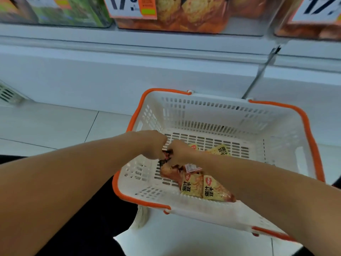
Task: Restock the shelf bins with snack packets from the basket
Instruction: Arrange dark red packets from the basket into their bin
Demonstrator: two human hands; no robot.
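A white plastic basket (217, 115) with orange handles stands on the floor below the shelf. Several snack packets lie in it: yellow ones (202, 187) near the front, another yellow one (220, 150) further back, and reddish ones (171, 171). Both my hands reach into the basket's left part. My left hand (152, 145) and my right hand (179, 152) are close together, fingers curled on a dark red packet (166, 157) between them. Most of that packet is hidden by the hands.
Clear shelf bins run along the top: a green-packed one (73, 13), an orange-packed one (184, 15) with a price tag (127, 6), and another at the right (310, 24). A white shelf base (129, 74) stands behind the basket. White tiled floor (55, 126) lies to the left.
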